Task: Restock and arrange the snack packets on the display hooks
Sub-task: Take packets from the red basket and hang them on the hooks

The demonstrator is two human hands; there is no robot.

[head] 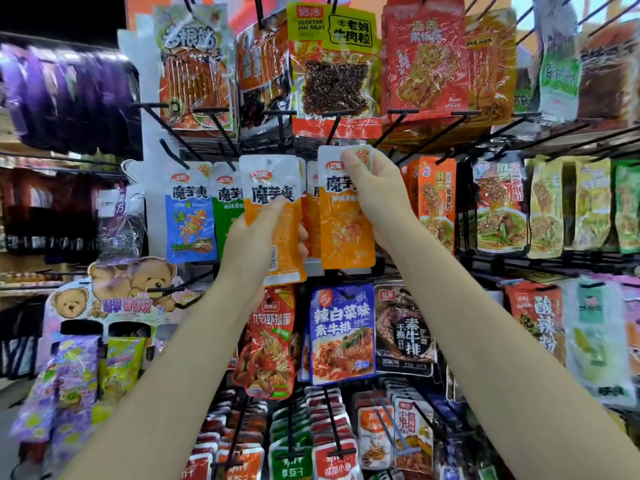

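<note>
Two hands busy: left hand grips an orange konjac packet by its middle, right hand pinches another orange packet at its top corner, near its hook. Packets look light, floppy, slick film; best held near the hang hole. Readable: "魔芋爽"; above, "VEGETARIAN MEAT" packet.

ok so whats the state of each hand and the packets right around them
left hand: grips an orange packet low down
left orange packet: held off the hooks, tilted
right hand: pinches the top of another orange packet
right orange packet: upright at hook height; whether it is on a hook cannot be told
blue packet: hanging on its hook
green packet: hanging, partly hidden
</note>
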